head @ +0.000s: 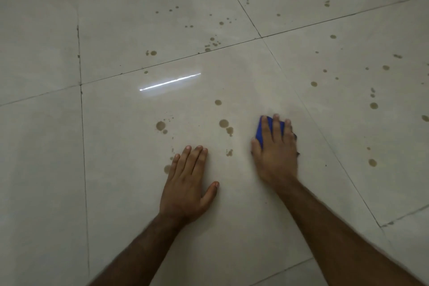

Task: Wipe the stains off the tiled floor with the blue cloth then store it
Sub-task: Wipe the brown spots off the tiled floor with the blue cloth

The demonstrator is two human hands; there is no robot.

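My right hand (275, 153) presses flat on the blue cloth (263, 130), which shows only between and beside the fingers on the glossy cream tiled floor (130, 169). My left hand (188, 188) lies palm down on the same tile, fingers apart, holding nothing. Brown stains dot the floor: a pair (226, 126) just left of the cloth, a round one (160, 125) ahead of my left hand, a small one (229, 152) between the hands, and one (167, 169) beside my left fingers.
More brown spots are scattered over the far tiles (212, 43) and the right tile (373, 105), (372, 162). Dark grout lines (80, 85) cross the floor. A bright light reflection (170, 82) lies on the centre tile.
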